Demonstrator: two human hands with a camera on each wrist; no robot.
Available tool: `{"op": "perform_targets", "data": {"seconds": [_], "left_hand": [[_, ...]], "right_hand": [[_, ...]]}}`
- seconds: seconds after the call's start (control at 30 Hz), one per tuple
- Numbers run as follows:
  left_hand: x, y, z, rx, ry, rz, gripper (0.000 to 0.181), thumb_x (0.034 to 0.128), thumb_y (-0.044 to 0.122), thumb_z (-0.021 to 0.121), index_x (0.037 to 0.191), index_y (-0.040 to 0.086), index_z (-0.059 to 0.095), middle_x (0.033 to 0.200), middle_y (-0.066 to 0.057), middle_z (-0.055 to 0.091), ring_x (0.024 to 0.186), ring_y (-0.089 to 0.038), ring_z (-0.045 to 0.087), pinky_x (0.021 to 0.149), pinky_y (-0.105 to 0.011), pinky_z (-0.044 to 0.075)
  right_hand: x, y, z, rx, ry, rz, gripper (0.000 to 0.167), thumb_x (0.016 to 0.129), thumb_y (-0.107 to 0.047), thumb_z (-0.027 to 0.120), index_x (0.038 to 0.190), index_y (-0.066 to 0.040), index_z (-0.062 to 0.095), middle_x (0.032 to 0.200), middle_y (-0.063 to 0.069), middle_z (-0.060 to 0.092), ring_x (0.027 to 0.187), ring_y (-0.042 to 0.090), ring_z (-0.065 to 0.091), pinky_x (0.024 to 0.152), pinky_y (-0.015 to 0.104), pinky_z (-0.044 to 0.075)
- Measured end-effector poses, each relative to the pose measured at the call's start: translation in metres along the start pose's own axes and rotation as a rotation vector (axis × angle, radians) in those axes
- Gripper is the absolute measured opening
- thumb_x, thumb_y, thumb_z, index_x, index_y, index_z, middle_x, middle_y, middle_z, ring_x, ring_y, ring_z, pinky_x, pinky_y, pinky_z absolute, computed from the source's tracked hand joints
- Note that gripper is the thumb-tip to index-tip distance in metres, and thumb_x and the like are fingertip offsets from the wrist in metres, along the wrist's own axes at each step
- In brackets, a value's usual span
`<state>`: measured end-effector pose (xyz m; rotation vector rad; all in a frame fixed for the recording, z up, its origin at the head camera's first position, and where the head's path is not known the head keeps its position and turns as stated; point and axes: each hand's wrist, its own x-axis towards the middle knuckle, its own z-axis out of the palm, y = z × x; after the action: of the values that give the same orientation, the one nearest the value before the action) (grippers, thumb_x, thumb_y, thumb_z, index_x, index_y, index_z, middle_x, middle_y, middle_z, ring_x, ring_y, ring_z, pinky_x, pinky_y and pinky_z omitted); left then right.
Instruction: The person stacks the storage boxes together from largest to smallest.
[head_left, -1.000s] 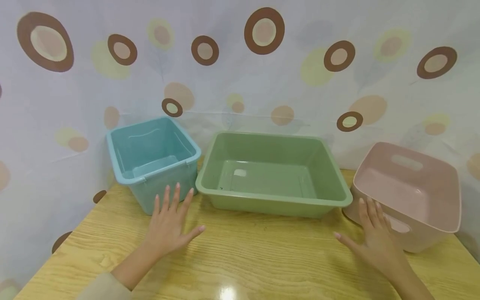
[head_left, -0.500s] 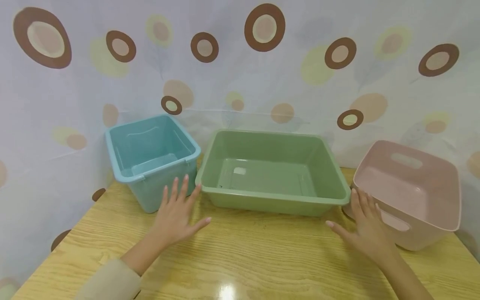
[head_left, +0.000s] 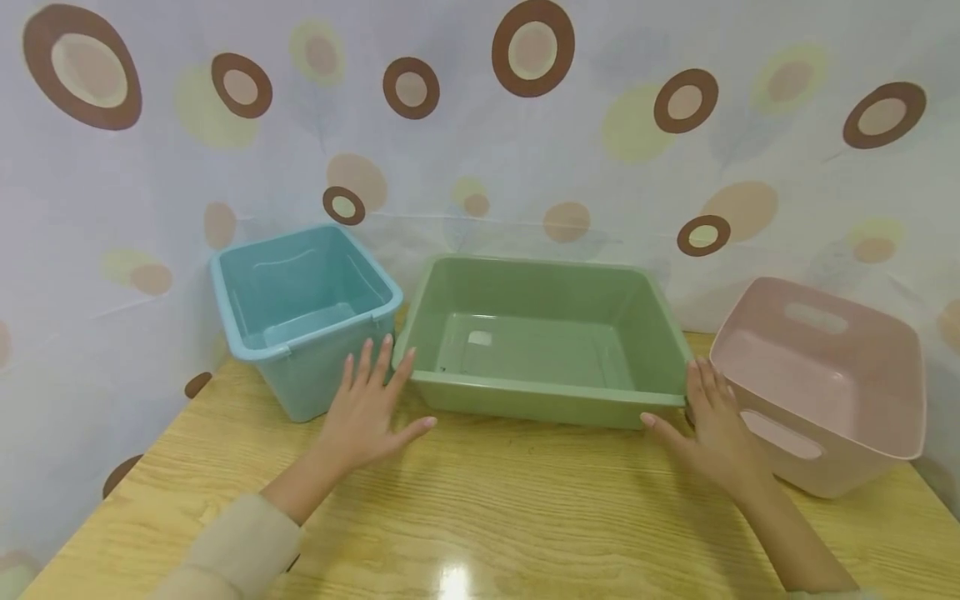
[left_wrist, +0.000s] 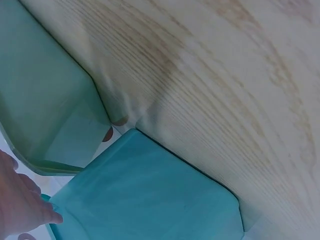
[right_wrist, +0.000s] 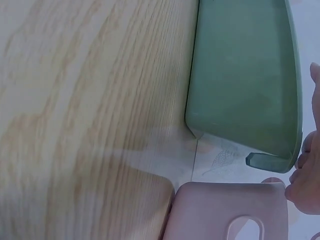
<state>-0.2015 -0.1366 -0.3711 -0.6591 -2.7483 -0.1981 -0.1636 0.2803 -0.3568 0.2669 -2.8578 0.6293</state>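
A wide, shallow green plastic basin (head_left: 540, 402) stands in the middle of the table between two other bins. My left hand (head_left: 365, 417) is spread, its fingertips near the basin's front left corner and in front of the blue bin (head_left: 315, 375). At the basin's front right corner is my right hand (head_left: 716, 429), fingers extended and thumb apart, beside the pink bin (head_left: 847, 450). In the right wrist view, the fingers (right_wrist: 306, 160) lie close to the green rim; whether they touch it I cannot tell. Neither hand grips anything.
The wooden table (head_left: 525, 517) runs along a patterned cloth backdrop (head_left: 480, 150). The blue bin sits close to the basin's left side. On the right, the pink bin with handle slots is near the basin. All three containers look empty inside.
Both hands have moved inward and slightly forward, from in front of the blue and pink bins to the green basin's front corners. The containers stay put; the head view has tilted slightly.
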Motion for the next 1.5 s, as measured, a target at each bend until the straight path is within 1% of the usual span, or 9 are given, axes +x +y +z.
{"op": "perform_targets", "data": {"seconds": [0.07,0.13,0.37,0.57,0.8,0.93,1.1,1.2,1.5], "left_hand": [[0.003,-0.001,0.000,0.005,0.014,0.013,0.100,0.0783,0.081,0.007,0.149,0.010,0.017,0.153,-0.025,0.008,0.139,-0.048,0.008,0.110,-0.062,0.014],[0.005,-0.002,0.000,0.014,0.016,0.020,0.101,0.0780,0.081,0.007,0.149,0.011,0.017,0.153,-0.026,0.009,0.139,-0.048,0.008,0.111,-0.061,0.014],[0.012,0.000,-0.002,0.012,-0.026,0.012,0.094,0.0826,0.076,0.029,0.149,0.012,0.017,0.153,-0.025,0.010,0.140,-0.046,0.006,0.112,-0.060,0.013],[0.019,0.001,-0.001,-0.005,-0.048,0.008,0.094,0.0825,0.076,0.028,0.150,0.012,0.016,0.153,-0.025,0.006,0.141,-0.045,0.004,0.112,-0.059,0.012],[0.027,0.002,0.002,-0.024,-0.061,0.000,0.092,0.0836,0.073,0.035,0.150,0.011,0.017,0.153,-0.025,0.007,0.141,-0.045,0.004,0.113,-0.058,0.011],[0.032,0.003,0.002,-0.041,-0.065,-0.003,0.092,0.0835,0.074,0.033,0.150,0.011,0.016,0.153,-0.026,0.008,0.141,-0.045,0.005,0.113,-0.058,0.012],[0.036,0.003,0.003,-0.048,-0.078,-0.003,0.096,0.0810,0.079,0.023,0.150,0.012,0.016,0.154,-0.025,0.007,0.140,-0.046,0.008,0.113,-0.058,0.013],[0.039,0.004,0.003,-0.045,-0.084,0.000,0.096,0.0815,0.078,0.024,0.150,0.011,0.015,0.154,-0.025,0.007,0.140,-0.046,0.008,0.113,-0.058,0.013],[0.046,0.003,0.002,-0.039,-0.092,0.006,0.099,0.0848,0.071,0.036,0.148,-0.002,0.011,0.154,-0.025,0.008,0.141,-0.044,0.010,0.113,-0.056,0.015]], "right_hand": [[0.003,0.001,0.000,0.000,-0.002,-0.004,0.095,0.090,-0.048,0.050,0.145,0.008,-0.004,0.152,0.024,-0.013,0.139,0.046,-0.013,0.105,0.069,0.003],[0.005,0.001,0.000,-0.005,0.002,-0.010,0.096,0.090,-0.048,0.051,0.145,0.009,-0.004,0.152,0.027,-0.011,0.139,0.047,-0.011,0.106,0.068,0.004],[0.013,0.001,0.001,-0.024,0.015,-0.013,0.096,0.090,-0.050,0.051,0.144,0.011,-0.001,0.151,0.032,-0.004,0.138,0.050,-0.006,0.105,0.069,0.006],[0.021,0.000,0.001,-0.042,0.000,-0.019,0.096,0.090,-0.050,0.050,0.144,0.012,0.001,0.150,0.034,-0.001,0.138,0.051,-0.005,0.105,0.068,0.008],[0.029,0.001,0.003,-0.046,-0.009,-0.009,0.095,0.091,-0.051,0.048,0.143,0.012,0.001,0.150,0.035,-0.001,0.138,0.050,-0.006,0.105,0.068,0.010],[0.033,0.002,0.003,-0.050,-0.028,-0.002,0.096,0.091,-0.052,0.047,0.144,0.012,0.000,0.150,0.034,-0.002,0.138,0.051,-0.006,0.103,0.070,0.012],[0.036,0.001,0.001,-0.061,-0.058,0.019,0.097,0.091,-0.055,0.044,0.144,0.010,-0.004,0.151,0.031,-0.007,0.137,0.052,-0.006,0.099,0.072,0.015],[0.037,0.001,-0.001,-0.068,-0.067,0.027,0.097,0.091,-0.056,0.044,0.144,0.010,-0.004,0.151,0.031,-0.008,0.137,0.052,-0.005,0.100,0.072,0.015],[0.042,0.001,-0.002,-0.090,-0.106,0.047,0.100,0.090,-0.059,0.042,0.143,0.011,-0.005,0.150,0.031,-0.010,0.136,0.053,-0.005,0.102,0.070,0.013]]}}
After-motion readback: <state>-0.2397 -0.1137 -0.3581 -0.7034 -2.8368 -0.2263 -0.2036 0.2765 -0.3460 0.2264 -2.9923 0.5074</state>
